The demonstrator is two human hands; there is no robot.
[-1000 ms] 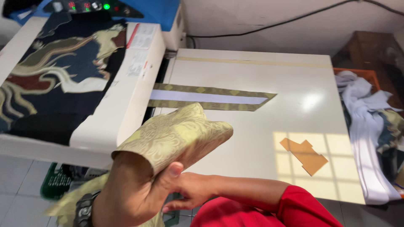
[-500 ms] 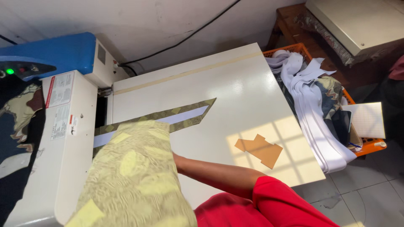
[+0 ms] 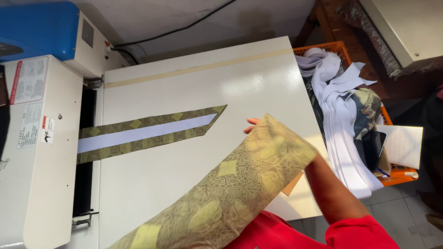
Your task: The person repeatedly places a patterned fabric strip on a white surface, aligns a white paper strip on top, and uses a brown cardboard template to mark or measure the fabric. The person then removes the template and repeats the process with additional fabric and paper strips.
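This is a garment or textile workshop. A white fusing-press machine (image 3: pixel 39 152) with a blue housing (image 3: pixel 37 27) and warning stickers feeds onto a broad white work table (image 3: pixel 184 83), where a cut strip of olive patterned fabric with a white lining band (image 3: pixel 147 131) lies flat. Beside the table an orange plastic crate (image 3: pixel 337 48) overflows with white and printed cloth offcuts (image 3: pixel 344 110). A black power cable (image 3: pixel 184 28) runs along the plain wall, and the floor is pale tile (image 3: pixel 397 207). Another long olive patterned fabric piece (image 3: pixel 230 189) is being handled over the table.
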